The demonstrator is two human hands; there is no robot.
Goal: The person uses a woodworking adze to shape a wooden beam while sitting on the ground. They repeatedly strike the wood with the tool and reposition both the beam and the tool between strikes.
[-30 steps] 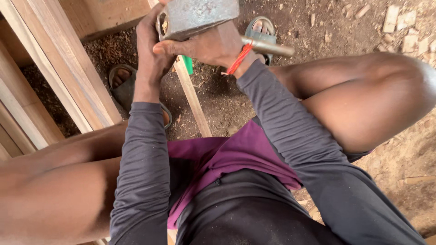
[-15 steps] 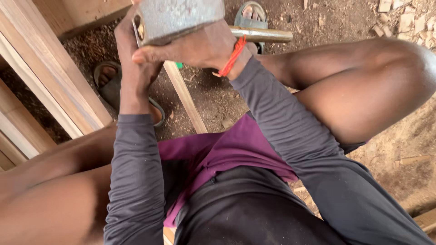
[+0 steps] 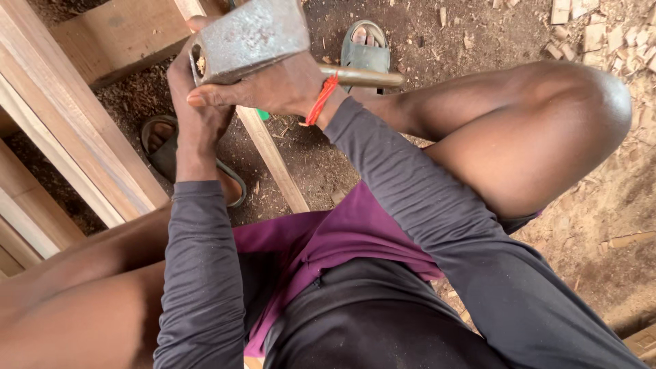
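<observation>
I see a dull grey axe head [image 3: 249,37], a red wristband [image 3: 321,99], grey sleeves [image 3: 198,273], a purple shirt [image 3: 348,236] and pale wooden planks [image 3: 65,116].

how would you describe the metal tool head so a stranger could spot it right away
Look to the top of the view, above the bent knees, where both hands meet. The right hand grips a grey, pitted metal tool head, with the left hand beside it. It is the only metal block there; a wooden handle juts sideways.

Pale wooden planks [image 3: 65,130] lean along the left edge, beside a thick timber block [image 3: 123,34]. Two grey sandals [image 3: 365,51] rest on the dirt floor [image 3: 437,41], scattered with sawdust. Small wood offcuts [image 3: 601,34], perhaps chips, pile at the upper right.
</observation>
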